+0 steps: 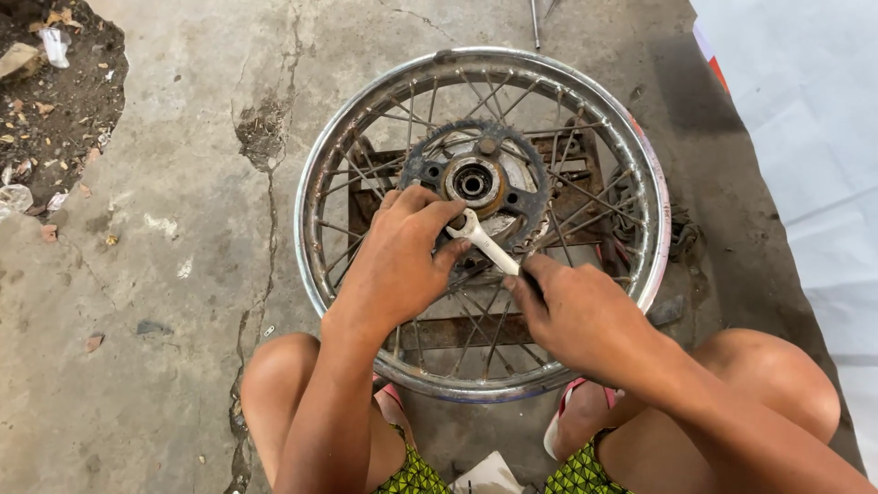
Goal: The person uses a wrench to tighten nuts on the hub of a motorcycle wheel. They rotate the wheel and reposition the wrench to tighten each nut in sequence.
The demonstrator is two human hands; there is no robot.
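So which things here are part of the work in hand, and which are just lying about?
In use:
- left hand on the sprocket
- right hand holding the wrench
- spoked wheel
- wooden frame under it

Lying about:
- litter on the dirt patch
- white sheet
- metal rod

No packages, labels, signs, screens.

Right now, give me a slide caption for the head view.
Left hand steadies a wrench on the sprocket of a spoked wheel; right hand grips its handle.
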